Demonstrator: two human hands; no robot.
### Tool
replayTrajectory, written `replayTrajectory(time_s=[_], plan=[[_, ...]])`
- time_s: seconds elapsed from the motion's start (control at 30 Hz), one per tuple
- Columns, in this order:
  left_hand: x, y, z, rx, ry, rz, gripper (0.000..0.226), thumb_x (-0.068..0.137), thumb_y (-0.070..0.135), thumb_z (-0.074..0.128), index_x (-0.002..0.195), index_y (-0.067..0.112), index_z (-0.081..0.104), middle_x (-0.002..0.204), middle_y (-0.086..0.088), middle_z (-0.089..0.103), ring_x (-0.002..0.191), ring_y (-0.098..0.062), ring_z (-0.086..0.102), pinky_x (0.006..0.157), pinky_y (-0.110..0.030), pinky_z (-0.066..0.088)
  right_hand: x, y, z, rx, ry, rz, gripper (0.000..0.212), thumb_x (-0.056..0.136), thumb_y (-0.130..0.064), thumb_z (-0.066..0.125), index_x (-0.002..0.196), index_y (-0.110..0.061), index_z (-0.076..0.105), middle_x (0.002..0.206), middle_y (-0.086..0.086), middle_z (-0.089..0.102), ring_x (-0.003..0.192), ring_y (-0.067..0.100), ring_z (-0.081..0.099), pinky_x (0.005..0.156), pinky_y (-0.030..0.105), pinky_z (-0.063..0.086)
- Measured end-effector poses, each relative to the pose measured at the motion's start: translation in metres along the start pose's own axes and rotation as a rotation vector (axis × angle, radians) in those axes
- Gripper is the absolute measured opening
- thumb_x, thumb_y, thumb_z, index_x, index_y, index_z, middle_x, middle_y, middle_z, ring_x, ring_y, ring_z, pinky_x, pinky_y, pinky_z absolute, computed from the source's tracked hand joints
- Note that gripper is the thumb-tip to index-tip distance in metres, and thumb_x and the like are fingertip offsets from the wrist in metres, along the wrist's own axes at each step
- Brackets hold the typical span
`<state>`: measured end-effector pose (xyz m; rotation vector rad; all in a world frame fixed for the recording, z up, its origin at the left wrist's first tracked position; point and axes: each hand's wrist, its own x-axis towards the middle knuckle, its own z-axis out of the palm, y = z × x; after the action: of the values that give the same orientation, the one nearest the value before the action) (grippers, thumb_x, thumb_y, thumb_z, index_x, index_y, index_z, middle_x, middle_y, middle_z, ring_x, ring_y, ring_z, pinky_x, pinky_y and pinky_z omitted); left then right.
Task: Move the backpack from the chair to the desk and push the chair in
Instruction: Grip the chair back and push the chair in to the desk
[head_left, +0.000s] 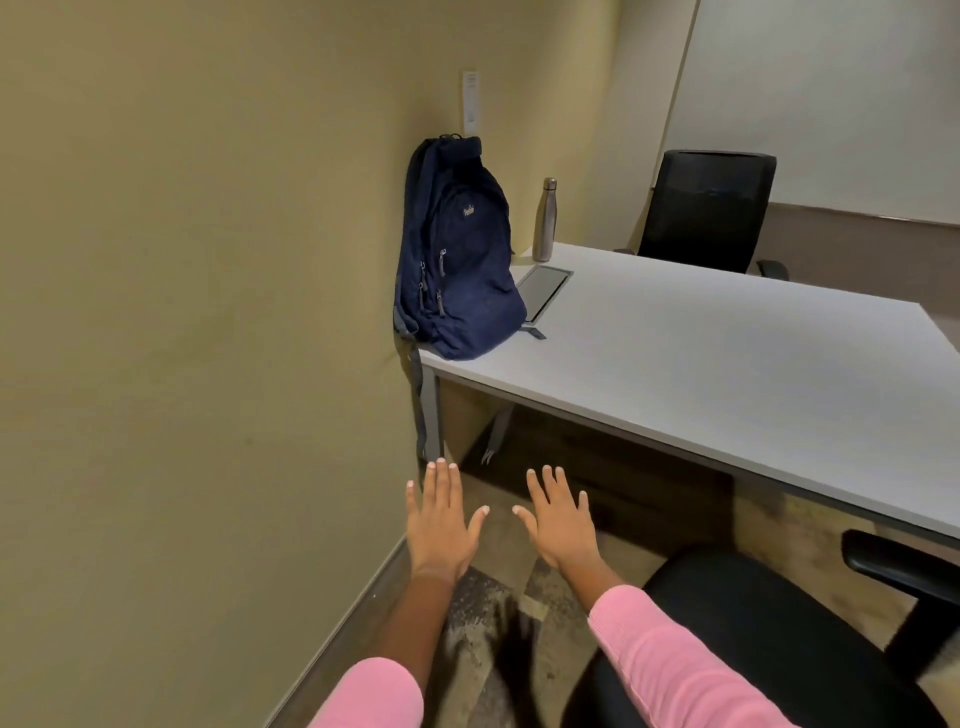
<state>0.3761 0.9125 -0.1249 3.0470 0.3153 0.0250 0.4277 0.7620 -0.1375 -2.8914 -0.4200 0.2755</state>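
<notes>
A dark blue backpack (460, 249) stands upright on the left corner of the white desk (701, 353), leaning against the wall, one strap hanging over the desk edge. The black chair (769, 639) is at the bottom right, its seat pulled out from the desk, one armrest showing. My left hand (439, 519) and my right hand (561, 519) hover flat, fingers spread, palms down, below the desk's front edge and left of the chair. Neither hand touches anything.
A steel bottle (544, 219) stands on the desk behind the backpack, beside a grey cable hatch (544, 292). A second black chair (706, 210) sits at the desk's far side. The yellow wall (208, 312) runs close on the left.
</notes>
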Motion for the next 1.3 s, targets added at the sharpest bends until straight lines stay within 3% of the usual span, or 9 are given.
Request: replayTrajectory(time_s=[0.57,0.87,1.3], plan=[[-0.189,0.046,0.012,0.023,0.030,-0.100,0.071,0.095,0.053,0.015,0.145,0.008,-0.007,0.158,-0.011,-0.002,0.145,-0.025,-0.006,0.117,-0.047,-0.002,-0.186,0.035,0.034,-0.042,0.014,-0.106,0.060,0.096,-0.046,0.021,0.146,-0.017,0.005,0.158,0.008,0.003,0.146,0.023,-0.003,0.117,0.049,0.009],[-0.250,0.119,0.015,-0.003,0.034,-0.086,0.072,0.094,0.054,0.015,0.145,0.008,-0.006,0.158,-0.011,-0.003,0.145,-0.025,-0.006,0.117,-0.045,-0.003,-0.260,0.090,0.030,-0.061,-0.015,-0.160,0.059,0.097,-0.045,0.021,0.146,-0.018,0.005,0.158,0.008,0.002,0.146,0.023,-0.003,0.117,0.049,0.007],[-0.329,0.236,0.049,-0.031,-0.039,-0.227,0.071,0.094,0.054,0.014,0.145,0.008,-0.006,0.158,-0.011,-0.003,0.145,-0.025,-0.006,0.117,-0.045,-0.003,-0.322,0.194,0.019,-0.129,-0.134,-0.254,0.059,0.098,-0.042,0.022,0.146,-0.015,0.003,0.158,0.009,0.001,0.145,0.024,-0.004,0.117,0.048,0.005]])
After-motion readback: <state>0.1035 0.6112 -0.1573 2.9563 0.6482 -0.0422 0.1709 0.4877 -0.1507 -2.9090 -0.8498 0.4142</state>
